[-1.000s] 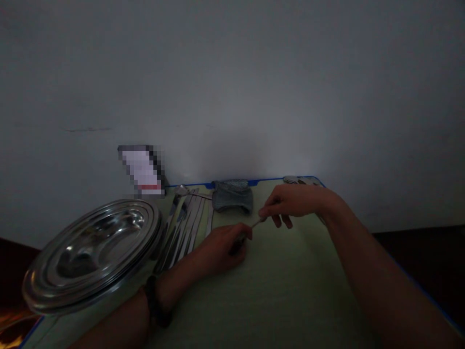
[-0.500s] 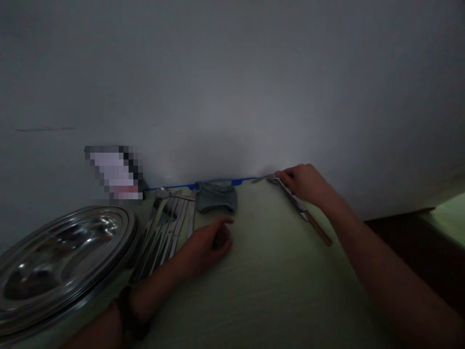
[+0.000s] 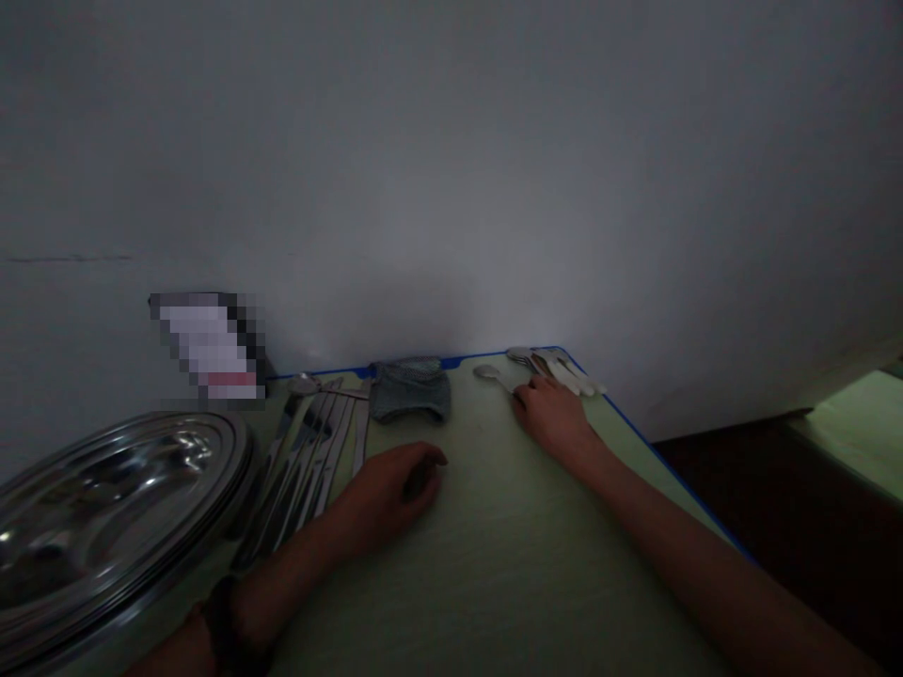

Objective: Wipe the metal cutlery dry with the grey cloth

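Observation:
My right hand [image 3: 554, 414] is closed on a spoon [image 3: 486, 372], whose bowl points left just above the table. The rest of its handle is hidden under my fingers. Behind that hand, at the table's far right corner, lies a pile of spoons [image 3: 575, 378]. My left hand [image 3: 395, 484] hovers or rests over the middle of the table, loosely curled with thumb and fingers apart and nothing visible in it. Beside it on the left are several metal pieces of cutlery [image 3: 321, 456] lying side by side, partly covered by the forearm. A grey folded cloth [image 3: 411, 390] lies beyond my left hand.
Stacked metal trays [image 3: 232, 437] with divided compartments stand at the left. A blurred-out flat object [image 3: 208, 343] leans against the pale wall [image 3: 451, 169] behind. Blue edging [image 3: 635, 423] runs along the table's back and right side, with a dark gap beyond it.
My right hand has moved left and nearer, away from the pile at the back right corner, with a spoon now in it. The left hand keeps its curled pose.

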`<move>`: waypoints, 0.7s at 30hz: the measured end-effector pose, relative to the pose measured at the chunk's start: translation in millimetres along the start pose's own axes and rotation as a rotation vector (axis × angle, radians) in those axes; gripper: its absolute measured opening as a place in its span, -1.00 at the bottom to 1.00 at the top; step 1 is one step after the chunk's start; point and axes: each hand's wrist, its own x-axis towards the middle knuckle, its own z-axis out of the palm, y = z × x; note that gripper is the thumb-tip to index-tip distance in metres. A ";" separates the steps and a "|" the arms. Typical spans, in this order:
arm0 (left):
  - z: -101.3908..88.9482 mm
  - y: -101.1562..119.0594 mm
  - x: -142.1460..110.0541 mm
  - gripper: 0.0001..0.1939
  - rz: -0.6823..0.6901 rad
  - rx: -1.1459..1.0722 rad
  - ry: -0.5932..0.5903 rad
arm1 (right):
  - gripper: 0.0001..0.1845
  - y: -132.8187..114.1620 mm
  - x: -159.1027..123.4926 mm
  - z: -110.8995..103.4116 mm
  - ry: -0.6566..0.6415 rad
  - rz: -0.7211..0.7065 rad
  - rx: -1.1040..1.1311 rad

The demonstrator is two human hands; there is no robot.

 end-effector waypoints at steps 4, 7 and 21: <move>0.4 -0.5 -0.3 -0.78 0.020 -0.001 0.005 | -0.66 1.3 8.7 1.8 -0.022 0.027 0.029; -0.1 -0.3 -0.2 -0.80 0.036 0.000 -0.006 | -0.67 4.1 8.8 3.1 0.003 0.067 0.015; -3.0 4.0 1.2 -0.84 0.071 0.058 -0.025 | -0.71 12.5 6.9 5.8 0.057 0.154 -0.087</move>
